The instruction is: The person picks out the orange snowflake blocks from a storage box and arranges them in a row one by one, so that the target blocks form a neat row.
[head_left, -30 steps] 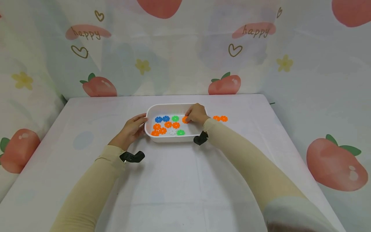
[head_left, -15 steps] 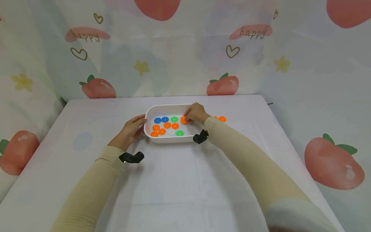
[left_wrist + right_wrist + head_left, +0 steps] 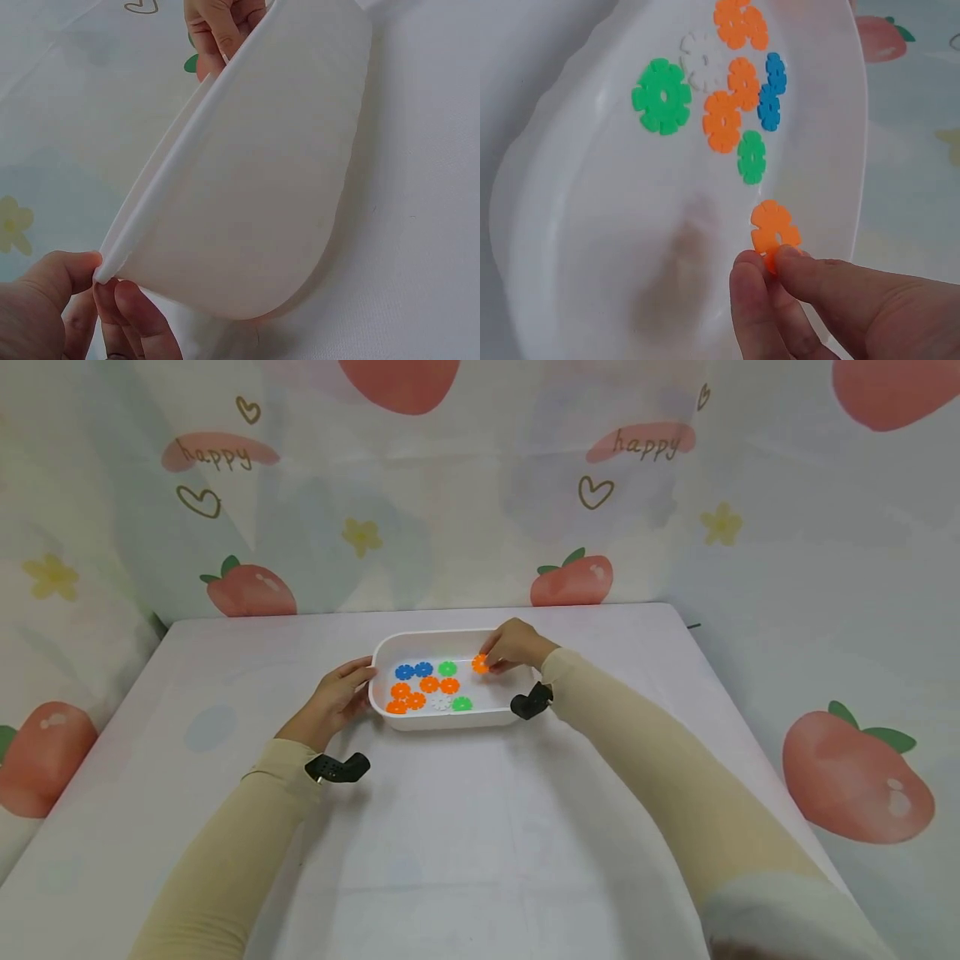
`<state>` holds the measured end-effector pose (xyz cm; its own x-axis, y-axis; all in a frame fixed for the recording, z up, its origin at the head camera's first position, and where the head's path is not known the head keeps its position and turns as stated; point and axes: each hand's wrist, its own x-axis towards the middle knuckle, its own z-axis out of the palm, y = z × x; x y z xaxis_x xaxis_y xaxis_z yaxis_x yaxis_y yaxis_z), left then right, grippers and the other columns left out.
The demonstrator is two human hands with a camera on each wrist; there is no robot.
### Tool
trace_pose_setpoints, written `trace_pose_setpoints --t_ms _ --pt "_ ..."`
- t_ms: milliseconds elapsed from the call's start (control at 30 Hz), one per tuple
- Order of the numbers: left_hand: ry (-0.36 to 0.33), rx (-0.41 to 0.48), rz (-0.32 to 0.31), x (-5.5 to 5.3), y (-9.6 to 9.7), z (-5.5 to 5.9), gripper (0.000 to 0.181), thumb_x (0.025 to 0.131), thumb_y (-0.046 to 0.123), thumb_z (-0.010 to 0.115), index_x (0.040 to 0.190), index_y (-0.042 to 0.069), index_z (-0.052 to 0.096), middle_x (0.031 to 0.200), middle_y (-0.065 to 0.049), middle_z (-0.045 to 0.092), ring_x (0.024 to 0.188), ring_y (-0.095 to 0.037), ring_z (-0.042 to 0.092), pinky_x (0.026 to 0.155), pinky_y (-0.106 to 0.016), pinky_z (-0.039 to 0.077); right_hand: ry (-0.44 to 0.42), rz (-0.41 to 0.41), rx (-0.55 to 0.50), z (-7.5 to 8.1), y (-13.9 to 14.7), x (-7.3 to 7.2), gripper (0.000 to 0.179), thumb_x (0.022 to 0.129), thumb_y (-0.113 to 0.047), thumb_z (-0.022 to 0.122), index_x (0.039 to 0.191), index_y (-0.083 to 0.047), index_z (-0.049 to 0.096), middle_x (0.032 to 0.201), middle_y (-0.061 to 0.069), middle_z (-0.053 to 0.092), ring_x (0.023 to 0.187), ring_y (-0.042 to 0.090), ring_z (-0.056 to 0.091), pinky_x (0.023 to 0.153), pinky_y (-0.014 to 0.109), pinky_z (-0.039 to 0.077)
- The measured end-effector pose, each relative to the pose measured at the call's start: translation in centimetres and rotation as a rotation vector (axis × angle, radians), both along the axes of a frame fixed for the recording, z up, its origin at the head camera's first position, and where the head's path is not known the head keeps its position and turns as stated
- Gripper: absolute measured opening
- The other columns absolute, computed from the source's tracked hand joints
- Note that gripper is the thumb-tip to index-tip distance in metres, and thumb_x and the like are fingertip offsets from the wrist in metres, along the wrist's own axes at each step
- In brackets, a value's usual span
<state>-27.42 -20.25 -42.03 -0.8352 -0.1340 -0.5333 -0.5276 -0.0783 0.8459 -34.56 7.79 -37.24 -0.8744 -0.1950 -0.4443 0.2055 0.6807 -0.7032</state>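
A white plastic tray (image 3: 450, 722) sits on the table with several flower-shaped snowflake discs lying flat inside. My left hand (image 3: 336, 697) holds the tray's left end; in the left wrist view its thumb and fingers (image 3: 146, 315) pinch the rim. My right hand (image 3: 517, 645) is over the tray's right part, pinching an orange snowflake disc (image 3: 771, 225) between thumb and fingertips. Two blue discs (image 3: 415, 670), a green disc (image 3: 751, 157), another green disc (image 3: 661, 97), a white disc (image 3: 702, 61) and several orange discs (image 3: 721, 121) lie in the tray's left and middle.
A white cloth covers the table (image 3: 420, 843), and a patterned curtain (image 3: 450, 510) hangs right behind its far edge. A black wrist camera (image 3: 337, 767) is on the left wrist and another black wrist camera (image 3: 531, 701) on the right.
My right hand has risen slightly and shifted right with the orange disc. Its sleeve now hides the two orange discs seen right of the tray earlier. The left hand keeps its hold.
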Motion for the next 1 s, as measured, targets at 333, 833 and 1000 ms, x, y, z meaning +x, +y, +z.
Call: trace_pose_setpoints --t_ms 333,833,1000 --pt "0.009 0.004 -0.007 0.0 -0.1 -0.1 0.048 0.098 0.027 0.061 0.145 0.026 0.050 0.135 -0.001 0.049 0.090 -0.013 0.049 0.066 -0.016 0.045 -0.051 0.003 -0.058 1.9 1.3 0.1 0.027 0.089 0.001 0.068 0.116 0.006 0.067 0.106 0.017 0.066 0.080 0.024 0.070 0.090 0.036 0.054" --pt "-0.002 -0.004 0.003 -0.1 0.0 -0.2 0.047 0.098 0.027 0.061 0.144 0.026 0.051 0.134 0.000 0.050 0.090 -0.013 0.048 0.065 -0.015 0.045 -0.085 0.032 -0.067 3.4 3.9 -0.9 0.033 0.096 -0.008 0.062 0.127 0.003 0.061 0.121 0.018 0.063 0.105 0.032 0.063 0.092 0.034 0.054" --pt "0.001 -0.003 -0.002 0.0 0.0 -0.2 0.047 0.098 0.028 0.061 0.144 0.026 0.051 0.130 0.001 0.051 0.089 -0.013 0.048 0.065 -0.016 0.045 -0.098 0.024 -0.102 3.5 4.6 -0.9 0.033 0.096 -0.006 0.060 0.128 0.005 0.059 0.117 0.017 0.062 0.103 0.031 0.064 0.096 0.038 0.052"
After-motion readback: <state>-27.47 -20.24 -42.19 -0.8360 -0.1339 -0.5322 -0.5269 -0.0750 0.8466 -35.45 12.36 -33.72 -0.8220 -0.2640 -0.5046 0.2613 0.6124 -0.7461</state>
